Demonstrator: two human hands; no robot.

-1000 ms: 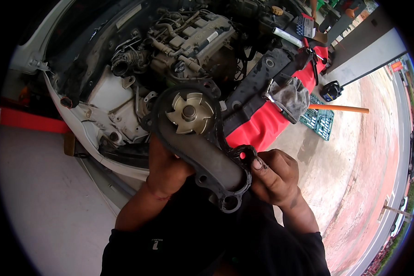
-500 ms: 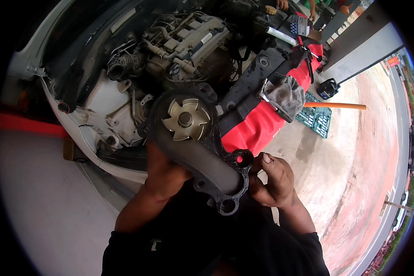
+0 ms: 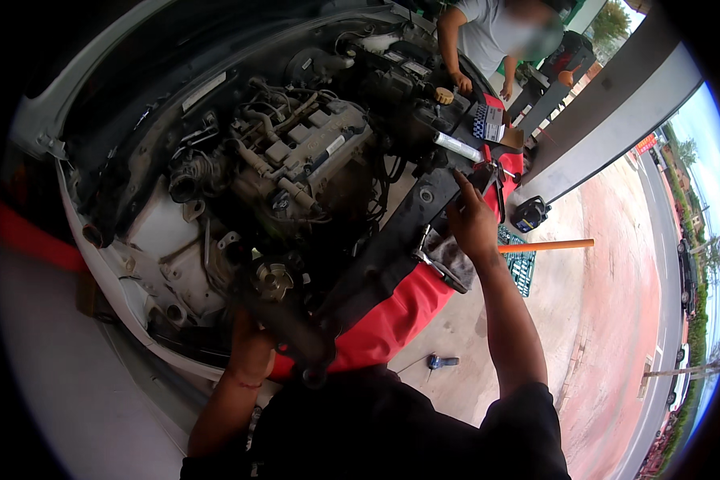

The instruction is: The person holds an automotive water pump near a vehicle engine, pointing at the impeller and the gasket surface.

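Note:
My left hand (image 3: 250,350) grips a dark metal water pump (image 3: 296,324) from below, low over the front of the engine bay. Its pale vaned impeller faces up. My right hand (image 3: 474,220) reaches forward over the black front panel (image 3: 412,208), empty, with its index finger stretched out. A white tube (image 3: 458,147) lies just beyond those fingertips. Beside my right wrist, a grey rag (image 3: 456,258) lies on the red fender cover (image 3: 392,320), with a metal hand tool (image 3: 438,268) on it.
The engine (image 3: 304,152) fills the open bay. At the far right of the car stands another person, one hand (image 3: 462,82) on its edge, near a checkered box (image 3: 488,124). On the ground are a green tool case (image 3: 522,272), orange pipe (image 3: 552,246), black jug (image 3: 530,214) and blue tool (image 3: 442,362).
My right hand has left the pump's side and moved forward and right over the front panel. The pump has dropped lower and left in my left hand. The view has shifted, showing more of the other person.

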